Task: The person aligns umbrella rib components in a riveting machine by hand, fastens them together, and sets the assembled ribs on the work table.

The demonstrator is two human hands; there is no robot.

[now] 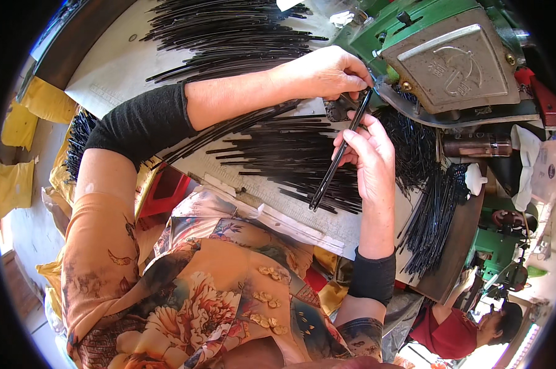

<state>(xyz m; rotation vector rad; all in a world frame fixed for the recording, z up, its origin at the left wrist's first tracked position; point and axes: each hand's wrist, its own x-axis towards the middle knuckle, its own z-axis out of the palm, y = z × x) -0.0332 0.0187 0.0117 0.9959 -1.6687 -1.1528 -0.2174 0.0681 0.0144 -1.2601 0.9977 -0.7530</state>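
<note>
My right hand (371, 154) pinches a thin glossy black rod (334, 170), perhaps two side by side, between thumb and fingers. It slants from the green machine (425, 37) down toward the near left. At its upper end my left hand (336, 72) is closed, thumb against fingers, close to the machine's lower front. Whatever it pinches is hidden by the fingertips. Beneath my wrists, loose black rods (278, 150) lie in a spread layer on the pale tabletop (115, 77). Another thick pile of black rods (229, 31) covers the table's far side.
Right of my right hand, black rods (435, 215) hang in a heap by the table's edge. A metal cylinder (478, 146) sits below the machine. Yellow bags (19, 126) are at the left. Farther right, a person in red (447, 332) sits near another green machine (496, 249).
</note>
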